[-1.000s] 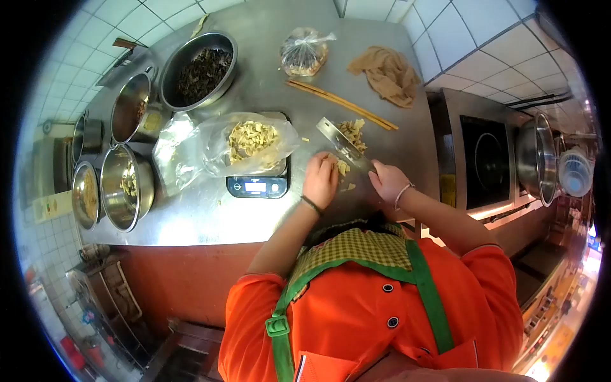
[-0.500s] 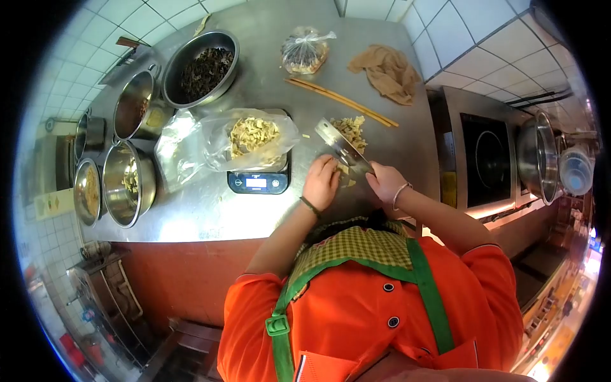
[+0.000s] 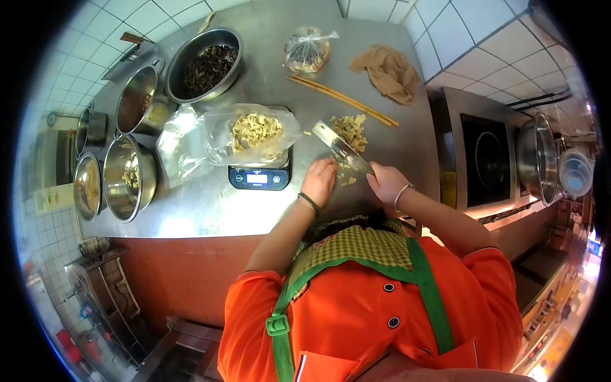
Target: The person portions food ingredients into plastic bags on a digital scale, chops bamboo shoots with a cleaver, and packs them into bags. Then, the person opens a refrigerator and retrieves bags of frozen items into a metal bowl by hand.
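My right hand (image 3: 387, 183) is wrapped around the handle of a kitchen knife (image 3: 334, 141), whose broad blade points up and to the left. Beside the blade is my left hand (image 3: 319, 181), fingers curled and pressed together; what lies under them is hidden. Pale yellow chopped pieces (image 3: 349, 132) are heaped on the far side of the knife. A few loose bits (image 3: 347, 179) lie between the blade and my hands. To the left, a clear plastic bag (image 3: 219, 137) holding similar pieces rests on a digital kitchen scale (image 3: 259, 179) with a lit display.
Wooden chopsticks (image 3: 344, 100), a tied plastic bag (image 3: 307, 49) and a brown cloth (image 3: 388, 71) lie farther back. Metal bowls stand at the left, one with dark shredded food (image 3: 210, 71). An induction cooker (image 3: 487, 153) is on the right.
My left hand has shifted slightly down and left, away from the blade, and more loose pale pieces show beside the knife. My right hand keeps its grip and has barely moved.
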`<action>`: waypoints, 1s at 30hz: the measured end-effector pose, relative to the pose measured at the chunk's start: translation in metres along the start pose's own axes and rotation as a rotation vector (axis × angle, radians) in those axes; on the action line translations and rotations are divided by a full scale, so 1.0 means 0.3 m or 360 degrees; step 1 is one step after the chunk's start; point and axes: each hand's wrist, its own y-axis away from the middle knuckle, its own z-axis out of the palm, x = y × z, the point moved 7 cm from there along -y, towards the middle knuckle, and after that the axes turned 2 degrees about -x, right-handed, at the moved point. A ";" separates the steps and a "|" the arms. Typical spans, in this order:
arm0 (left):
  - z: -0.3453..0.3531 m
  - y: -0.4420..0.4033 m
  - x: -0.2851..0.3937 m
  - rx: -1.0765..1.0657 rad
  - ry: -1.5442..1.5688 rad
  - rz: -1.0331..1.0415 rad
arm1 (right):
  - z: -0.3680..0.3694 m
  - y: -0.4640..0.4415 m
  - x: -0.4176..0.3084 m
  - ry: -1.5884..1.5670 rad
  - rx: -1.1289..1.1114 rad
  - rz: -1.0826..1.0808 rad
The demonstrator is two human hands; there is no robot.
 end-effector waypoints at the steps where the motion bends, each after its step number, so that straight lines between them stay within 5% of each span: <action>1: 0.004 0.007 0.003 -0.0009 0.0007 -0.0005 | -0.005 0.013 -0.014 0.0026 -0.0018 -0.0027; 4: 0.005 0.006 -0.007 0.0001 -0.0024 -0.0002 | 0.027 0.017 -0.023 0.0144 -0.0311 0.0046; 8: 0.017 0.027 -0.017 -0.0049 -0.0003 0.0007 | 0.094 -0.004 0.010 0.0118 -0.0283 0.0118; 13: 0.006 0.041 0.039 -0.0153 -0.0012 -0.0127 | 0.020 0.024 0.050 -0.0126 0.0103 -0.0127; 16: 0.093 0.060 0.047 -0.0645 -0.0474 -0.0240 | -0.106 0.080 0.074 0.0089 0.0159 0.0160; 20: 0.094 -0.020 0.024 -0.0469 -0.0566 -0.0341 | -0.133 0.091 0.228 0.0148 0.0310 0.0215; 23: 0.113 -0.080 -0.006 -0.0435 -0.0588 -0.0368 | -0.080 0.127 0.331 -0.0228 0.0208 0.0394; 25: 0.104 -0.130 -0.049 -0.0357 -0.0585 -0.0416 | -0.031 0.192 0.363 -0.0967 0.0076 0.0820; 30: 0.123 -0.239 -0.058 -0.0565 -0.0494 -0.0205 | 0.116 0.152 0.428 -0.1424 0.0231 0.0610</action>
